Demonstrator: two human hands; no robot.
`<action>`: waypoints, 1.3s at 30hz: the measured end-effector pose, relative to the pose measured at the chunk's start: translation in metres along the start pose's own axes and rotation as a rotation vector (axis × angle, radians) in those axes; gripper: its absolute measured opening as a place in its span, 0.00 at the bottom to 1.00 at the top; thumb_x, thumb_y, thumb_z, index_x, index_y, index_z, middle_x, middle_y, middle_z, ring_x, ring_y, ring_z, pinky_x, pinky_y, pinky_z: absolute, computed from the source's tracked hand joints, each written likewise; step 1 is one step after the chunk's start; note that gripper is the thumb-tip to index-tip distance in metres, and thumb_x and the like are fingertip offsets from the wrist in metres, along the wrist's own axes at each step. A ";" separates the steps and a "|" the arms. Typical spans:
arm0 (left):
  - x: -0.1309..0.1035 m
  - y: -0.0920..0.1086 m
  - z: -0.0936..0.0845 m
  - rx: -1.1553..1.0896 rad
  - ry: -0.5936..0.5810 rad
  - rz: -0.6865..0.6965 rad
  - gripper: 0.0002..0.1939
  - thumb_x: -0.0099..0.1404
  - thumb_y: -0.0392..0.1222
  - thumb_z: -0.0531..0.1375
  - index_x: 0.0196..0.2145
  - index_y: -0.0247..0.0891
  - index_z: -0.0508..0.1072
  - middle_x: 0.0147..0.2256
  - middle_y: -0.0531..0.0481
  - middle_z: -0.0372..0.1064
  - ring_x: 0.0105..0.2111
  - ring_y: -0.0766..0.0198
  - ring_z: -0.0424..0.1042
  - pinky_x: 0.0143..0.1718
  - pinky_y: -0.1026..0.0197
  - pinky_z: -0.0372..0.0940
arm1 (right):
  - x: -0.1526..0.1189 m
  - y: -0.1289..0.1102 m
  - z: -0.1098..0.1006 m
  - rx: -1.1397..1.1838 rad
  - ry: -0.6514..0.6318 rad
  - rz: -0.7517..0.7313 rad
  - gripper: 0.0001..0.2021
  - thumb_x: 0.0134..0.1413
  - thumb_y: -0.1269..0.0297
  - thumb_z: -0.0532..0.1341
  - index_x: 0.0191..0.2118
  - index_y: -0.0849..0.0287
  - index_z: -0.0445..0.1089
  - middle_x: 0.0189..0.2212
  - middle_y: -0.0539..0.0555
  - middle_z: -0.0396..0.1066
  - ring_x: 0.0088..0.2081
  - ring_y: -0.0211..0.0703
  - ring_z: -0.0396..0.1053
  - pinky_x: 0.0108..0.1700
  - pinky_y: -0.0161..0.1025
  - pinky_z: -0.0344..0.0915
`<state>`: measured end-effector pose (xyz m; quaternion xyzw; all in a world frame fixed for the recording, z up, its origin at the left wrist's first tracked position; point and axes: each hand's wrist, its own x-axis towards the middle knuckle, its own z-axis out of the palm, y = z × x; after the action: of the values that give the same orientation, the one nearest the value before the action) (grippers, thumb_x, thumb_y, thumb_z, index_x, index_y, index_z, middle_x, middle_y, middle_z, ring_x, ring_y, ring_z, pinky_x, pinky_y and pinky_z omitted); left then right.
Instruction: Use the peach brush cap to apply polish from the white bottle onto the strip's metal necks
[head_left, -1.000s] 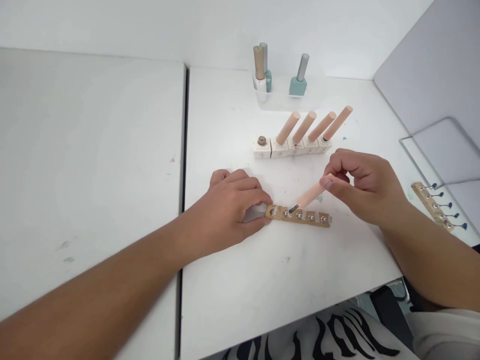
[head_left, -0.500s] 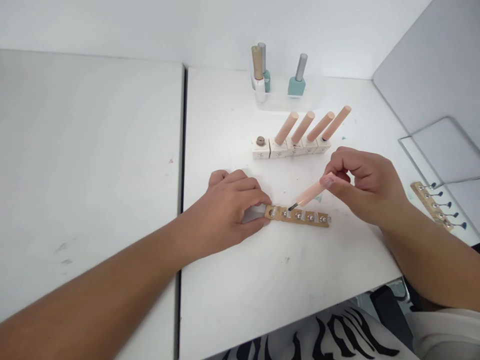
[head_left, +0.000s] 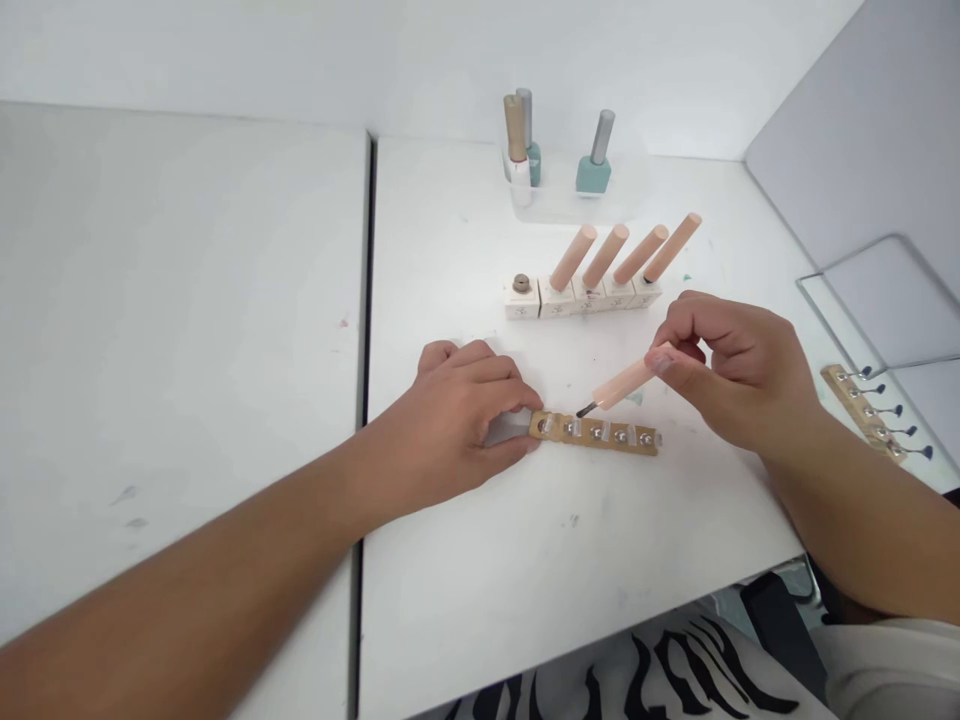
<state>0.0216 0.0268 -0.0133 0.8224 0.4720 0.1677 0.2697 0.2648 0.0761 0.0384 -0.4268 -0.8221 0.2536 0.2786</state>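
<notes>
My left hand (head_left: 480,415) pinches the left end of a small tan nail-tip display strip (head_left: 600,435) lying on the white table. Along the strip sit several round metal studs with clear pieces beside them. Between thumb and fingers, my right hand (head_left: 731,365) holds a nail polish brush (head_left: 622,383) by its pink cap handle. The brush's dark bristles hover at or just above the strip's second clear piece; whether they touch, I cannot tell. Behind the strip stands a row of cream polish bottles (head_left: 559,300); the leftmost bottle (head_left: 522,298) is uncapped, the others carry pink caps.
At the back, a clear plastic tray (head_left: 555,208) holds teal bottles (head_left: 594,175) and a white bottle with a gold cap (head_left: 515,130). On the right, a second strip (head_left: 862,410) bears dark nail tips beside a wire frame (head_left: 892,240). A dark seam (head_left: 366,340) divides the tabletops.
The brush and my right hand have shifted only very slightly to the right. My left hand still grips the strip in the same spot.
</notes>
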 end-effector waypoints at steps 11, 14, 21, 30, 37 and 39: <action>-0.001 -0.015 -0.013 -0.015 0.315 -0.311 0.10 0.58 0.47 0.56 0.36 0.42 0.67 0.37 0.50 0.66 0.43 0.55 0.63 0.47 0.51 0.60 | 0.000 0.008 -0.005 0.168 0.098 0.128 0.12 0.54 0.66 0.61 0.22 0.58 0.61 0.17 0.44 0.53 0.19 0.29 0.48 0.21 0.35 0.46; 0.012 -0.016 -0.012 -0.039 0.367 -0.479 0.20 0.56 0.53 0.59 0.45 0.43 0.67 0.44 0.48 0.65 0.47 0.52 0.64 0.50 0.48 0.60 | 0.002 0.013 -0.007 0.244 0.144 0.157 0.11 0.54 0.65 0.61 0.22 0.58 0.62 0.17 0.44 0.52 0.19 0.29 0.47 0.21 0.34 0.46; 0.047 -0.032 -0.019 0.044 0.243 -0.479 0.33 0.54 0.55 0.63 0.55 0.44 0.63 0.49 0.47 0.66 0.53 0.48 0.60 0.57 0.43 0.53 | 0.005 0.027 -0.008 0.306 0.214 0.185 0.11 0.54 0.62 0.60 0.24 0.58 0.63 0.18 0.44 0.51 0.20 0.30 0.48 0.23 0.34 0.46; 0.054 -0.037 -0.024 0.068 0.244 -0.440 0.18 0.54 0.53 0.61 0.41 0.45 0.72 0.43 0.49 0.69 0.50 0.49 0.62 0.54 0.43 0.57 | 0.006 0.026 -0.008 0.286 0.178 0.159 0.12 0.53 0.61 0.60 0.24 0.59 0.61 0.19 0.46 0.54 0.23 0.31 0.51 0.26 0.34 0.50; 0.056 -0.042 -0.021 0.058 0.255 -0.413 0.16 0.53 0.53 0.62 0.38 0.44 0.71 0.40 0.50 0.69 0.48 0.51 0.63 0.53 0.43 0.57 | 0.005 0.023 -0.007 0.286 0.164 0.152 0.12 0.53 0.61 0.60 0.23 0.59 0.61 0.20 0.46 0.56 0.23 0.31 0.52 0.26 0.34 0.51; 0.057 -0.043 -0.021 0.057 0.253 -0.401 0.16 0.53 0.53 0.62 0.38 0.44 0.70 0.40 0.50 0.70 0.47 0.51 0.63 0.54 0.42 0.56 | 0.005 0.023 -0.006 0.281 0.157 0.150 0.12 0.53 0.61 0.59 0.23 0.59 0.61 0.20 0.46 0.56 0.23 0.31 0.53 0.27 0.35 0.52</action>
<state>0.0091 0.0995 -0.0215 0.6919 0.6604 0.1992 0.2132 0.2796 0.0936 0.0291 -0.4623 -0.7202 0.3520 0.3791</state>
